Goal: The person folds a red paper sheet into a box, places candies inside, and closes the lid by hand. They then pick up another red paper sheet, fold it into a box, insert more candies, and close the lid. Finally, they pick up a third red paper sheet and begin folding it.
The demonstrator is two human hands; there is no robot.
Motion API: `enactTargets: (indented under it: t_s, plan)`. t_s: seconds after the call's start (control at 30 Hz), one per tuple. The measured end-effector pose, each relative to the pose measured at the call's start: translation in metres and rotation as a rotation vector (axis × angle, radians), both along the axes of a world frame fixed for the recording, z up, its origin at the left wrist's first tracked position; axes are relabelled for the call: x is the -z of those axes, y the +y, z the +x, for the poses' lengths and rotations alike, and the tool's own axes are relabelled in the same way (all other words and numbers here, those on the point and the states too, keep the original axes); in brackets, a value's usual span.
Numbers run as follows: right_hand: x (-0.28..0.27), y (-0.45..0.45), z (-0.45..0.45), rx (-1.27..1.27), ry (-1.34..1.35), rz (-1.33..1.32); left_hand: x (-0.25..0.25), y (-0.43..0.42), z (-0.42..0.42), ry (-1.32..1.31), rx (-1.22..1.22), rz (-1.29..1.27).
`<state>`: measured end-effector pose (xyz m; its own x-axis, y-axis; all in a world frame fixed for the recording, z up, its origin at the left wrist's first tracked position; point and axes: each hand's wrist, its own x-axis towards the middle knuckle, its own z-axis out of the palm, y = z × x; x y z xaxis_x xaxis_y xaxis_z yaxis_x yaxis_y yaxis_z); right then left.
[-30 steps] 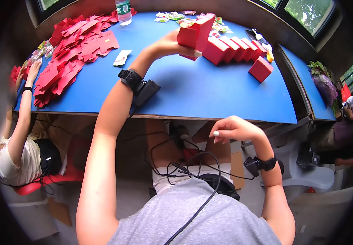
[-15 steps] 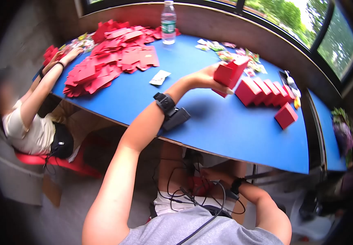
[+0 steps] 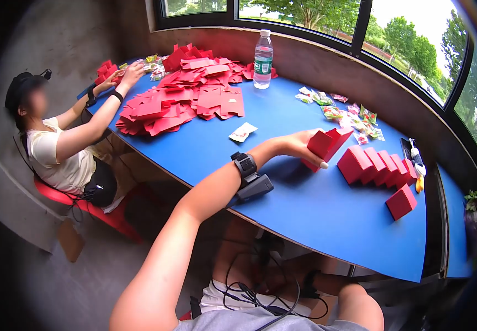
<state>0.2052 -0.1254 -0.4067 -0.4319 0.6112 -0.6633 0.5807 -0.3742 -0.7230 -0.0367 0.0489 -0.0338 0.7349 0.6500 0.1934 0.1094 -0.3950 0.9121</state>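
Note:
My left hand (image 3: 306,144) is closed around a red paper box (image 3: 326,144) whose flaps stand open at the top, just above the blue table (image 3: 299,207). To the right of it a row of several closed red boxes (image 3: 357,164) leans together. One more red box (image 3: 401,202) lies apart in front of that row. My right hand (image 3: 276,276) is down at my lap, below the table edge, among black cables (image 3: 255,298). Shadow hides its fingers there.
A big heap of flat red boxes (image 3: 161,107) covers the table's left part. Behind stand a water bottle (image 3: 262,60) and scattered candy packets (image 3: 354,117). A white packet (image 3: 243,132) lies mid-table. At the far left, a seated person (image 3: 67,132) handles small items.
The camera view has shifted, so the table appears lower and further right. My left hand still holds the open red box. My right hand stays low at my lap.

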Motion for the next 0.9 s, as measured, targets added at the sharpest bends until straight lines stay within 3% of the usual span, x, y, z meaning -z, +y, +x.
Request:
enactTargets:
  t_s: [0.53, 0.77, 0.9]
  plan:
    - [0.012, 0.006, 0.002, -0.143, -0.278, 0.379, -0.005, 0.002, -0.004, -0.068, 0.04, 0.01]
    - [-0.017, -0.009, 0.021, -0.362, -0.46, 0.813, -0.013, -0.001, -0.007, 0.0, -0.045, 0.009]
    - [-0.08, -0.029, 0.042, -0.466, -0.611, 1.162, -0.022, -0.004, -0.007, -0.041, 0.017, 0.006]
